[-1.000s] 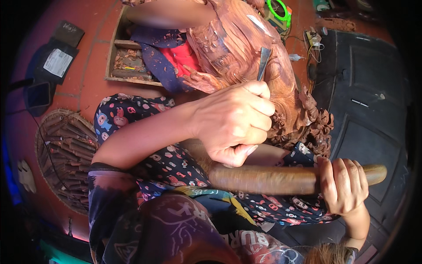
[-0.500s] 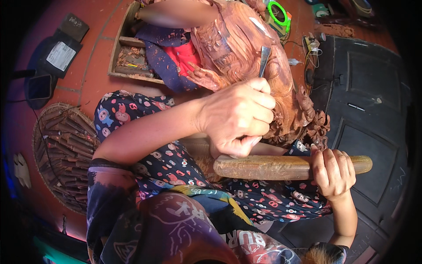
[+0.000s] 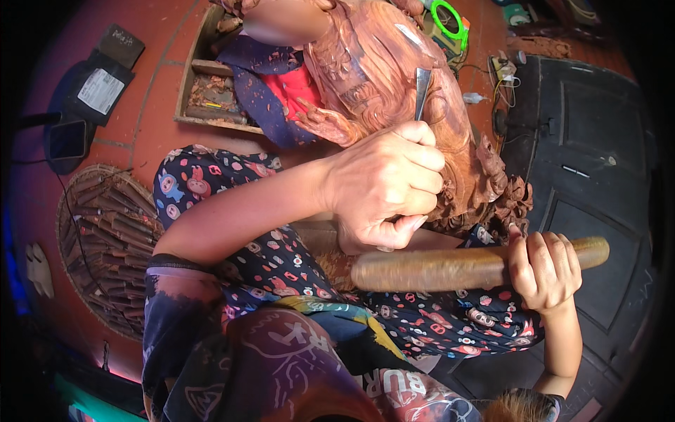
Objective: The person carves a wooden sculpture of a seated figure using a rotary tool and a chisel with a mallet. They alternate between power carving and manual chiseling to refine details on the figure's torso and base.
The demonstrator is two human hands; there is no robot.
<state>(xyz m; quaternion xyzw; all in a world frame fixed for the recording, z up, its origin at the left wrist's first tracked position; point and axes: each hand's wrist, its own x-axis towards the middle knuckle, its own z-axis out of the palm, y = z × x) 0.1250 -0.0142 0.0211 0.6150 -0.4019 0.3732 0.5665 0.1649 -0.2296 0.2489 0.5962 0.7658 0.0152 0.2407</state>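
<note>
My left hand (image 3: 394, 186) is closed in a fist around a chisel, whose flat metal blade (image 3: 422, 91) sticks out past the knuckles toward a large reddish-brown wood carving (image 3: 373, 53). The chisel's handle is hidden inside the fist. Whether the blade's tip touches the wood, I cannot tell. My right hand (image 3: 545, 271) grips a thick, rounded wooden mallet (image 3: 436, 271) near its right end. The mallet lies almost level over my lap, slightly blurred, its left end just below my left fist with a small gap between them.
On the left, a round woven tray (image 3: 105, 246) holds many tool handles. A wooden box (image 3: 211, 121) with compartments and wood chips stands behind it. A phone (image 3: 68, 141) lies at the far left. A dark panelled board (image 3: 598, 133) covers the right side, near cables and a green-rimmed ring (image 3: 450, 21).
The mallet has moved right and its left end has dropped away from the bottom of my left fist; its right end is tilted up more. My left hand keeps its hold on the chisel.
</note>
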